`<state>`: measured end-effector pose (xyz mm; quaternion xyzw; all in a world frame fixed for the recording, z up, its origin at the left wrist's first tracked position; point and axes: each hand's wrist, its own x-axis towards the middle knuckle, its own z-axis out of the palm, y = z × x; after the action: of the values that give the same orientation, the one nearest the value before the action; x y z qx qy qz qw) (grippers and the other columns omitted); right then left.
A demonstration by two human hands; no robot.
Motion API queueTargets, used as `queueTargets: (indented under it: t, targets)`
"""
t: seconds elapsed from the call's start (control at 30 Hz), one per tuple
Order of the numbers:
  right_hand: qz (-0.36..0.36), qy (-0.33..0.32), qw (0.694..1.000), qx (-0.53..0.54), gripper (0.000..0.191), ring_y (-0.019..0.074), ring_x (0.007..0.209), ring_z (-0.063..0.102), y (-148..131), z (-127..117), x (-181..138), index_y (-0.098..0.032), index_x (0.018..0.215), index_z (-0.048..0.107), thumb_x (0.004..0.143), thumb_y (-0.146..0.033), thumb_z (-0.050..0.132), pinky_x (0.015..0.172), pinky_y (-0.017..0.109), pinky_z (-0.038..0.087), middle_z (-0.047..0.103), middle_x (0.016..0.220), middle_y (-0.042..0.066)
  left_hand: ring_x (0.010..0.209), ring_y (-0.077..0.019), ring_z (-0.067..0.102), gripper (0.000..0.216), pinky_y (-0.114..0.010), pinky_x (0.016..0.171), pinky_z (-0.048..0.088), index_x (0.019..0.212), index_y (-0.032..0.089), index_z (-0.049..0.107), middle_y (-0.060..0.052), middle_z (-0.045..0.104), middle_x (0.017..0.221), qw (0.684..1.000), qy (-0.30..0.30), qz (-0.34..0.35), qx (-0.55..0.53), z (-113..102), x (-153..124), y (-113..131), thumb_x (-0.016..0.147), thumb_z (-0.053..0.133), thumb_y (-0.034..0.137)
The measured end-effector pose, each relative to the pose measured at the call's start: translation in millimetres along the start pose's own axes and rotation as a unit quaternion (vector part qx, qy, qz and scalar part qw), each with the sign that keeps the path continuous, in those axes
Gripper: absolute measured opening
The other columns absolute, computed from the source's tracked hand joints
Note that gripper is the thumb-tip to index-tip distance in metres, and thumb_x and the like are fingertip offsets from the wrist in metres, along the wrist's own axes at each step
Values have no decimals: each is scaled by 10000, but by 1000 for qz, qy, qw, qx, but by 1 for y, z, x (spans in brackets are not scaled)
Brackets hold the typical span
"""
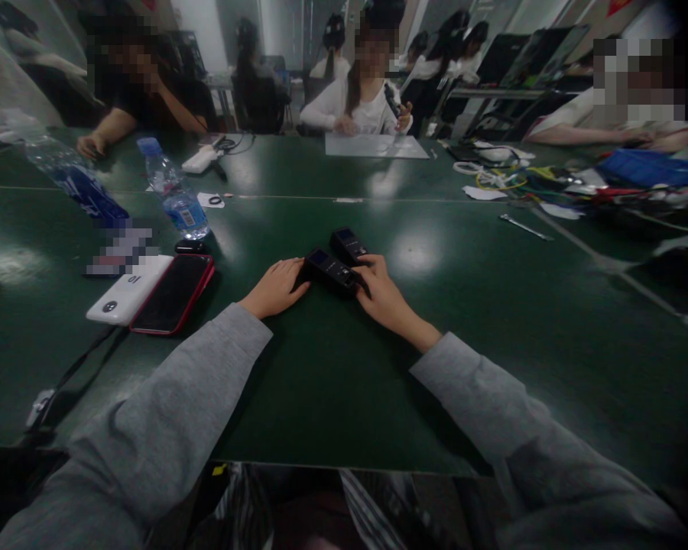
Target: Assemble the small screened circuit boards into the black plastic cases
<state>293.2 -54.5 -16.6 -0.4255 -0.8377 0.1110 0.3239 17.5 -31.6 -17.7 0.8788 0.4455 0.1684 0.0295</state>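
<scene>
Two small black handheld devices (331,273), each with a little screen and buttons at one end, lie close together on the green table; their exact kind I cannot make out. The farther black device (348,243) sits just behind the nearer one. My left hand (278,286) rests on the table with its fingers stretched and thumb apart, fingertips at the left end of the nearer device. Bent around that device's right end are the fingers of my right hand (383,294), and its index finger reaches toward the farther device. Grey sleeves cover both forearms.
Left of my hands lie a red-cased phone (173,294), a white power bank (127,290) with a strap and a small black case (189,247). Two water bottles (175,195) stand behind. A wrench (524,228) and tangled cables (596,183) are at right. People sit across the table.
</scene>
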Motion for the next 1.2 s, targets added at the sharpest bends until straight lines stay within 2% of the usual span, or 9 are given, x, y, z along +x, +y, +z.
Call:
queueTargets:
  t: [0.83,1.0,1.2]
  targets:
    - [-4,-3,1000,0,371,272,1049,584,0,0,0,-204,1231,517,866,-148,485,980,568,524,331,1384,148,1360,-294,475,514,-468,1147,375,1380,97,469,-190,517,1438,1000,3,4,-1,0,0,0,991,423,431]
    - [3,-7,1000,-2,365,290,1080,581,-2,-1,0,-186,1242,514,892,-142,421,985,571,514,333,1386,160,1363,-294,470,532,-459,1155,369,1373,60,477,-207,525,1424,1000,-3,3,2,0,0,0,995,422,431]
    - [11,-3,1000,-1,303,292,1103,576,-5,-2,0,-199,1232,517,964,-218,378,988,559,512,349,1372,151,1364,-291,470,528,-453,1156,368,1376,68,472,-201,523,1429,1000,-4,2,1,-1,0,1,993,424,427]
